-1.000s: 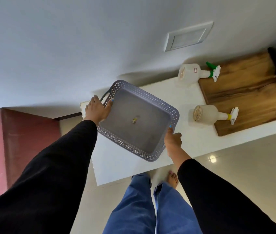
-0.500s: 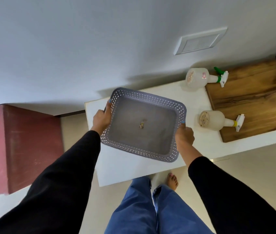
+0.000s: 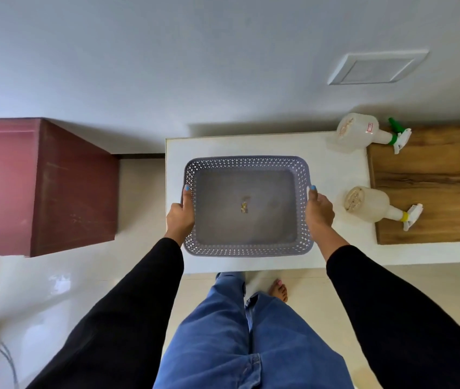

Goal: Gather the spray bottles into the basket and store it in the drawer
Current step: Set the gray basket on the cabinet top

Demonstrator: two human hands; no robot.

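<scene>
A grey perforated basket [image 3: 247,164] sits square over the left part of the white table [image 3: 338,169]. My left hand [image 3: 180,217] grips its left rim and my right hand [image 3: 318,213] grips its right rim. Inside the basket lies only a small yellowish scrap. Two translucent spray bottles lie on their sides to the right of the basket. The far bottle [image 3: 362,130] has a green collar and nozzle. The near one [image 3: 372,204] has a yellow collar, and its white trigger rests on a wooden board [image 3: 442,175]. No drawer is visible.
A dark red cabinet [image 3: 43,186] stands on the floor left of the table, with a gap between them. The grey wall behind carries a white plate [image 3: 377,67]. My legs in blue jeans and a bare foot [image 3: 279,290] are below the table's near edge.
Held in both hands, the basket has turned from a slanted position to square with the table and come down lower over it. The bottles have not moved.
</scene>
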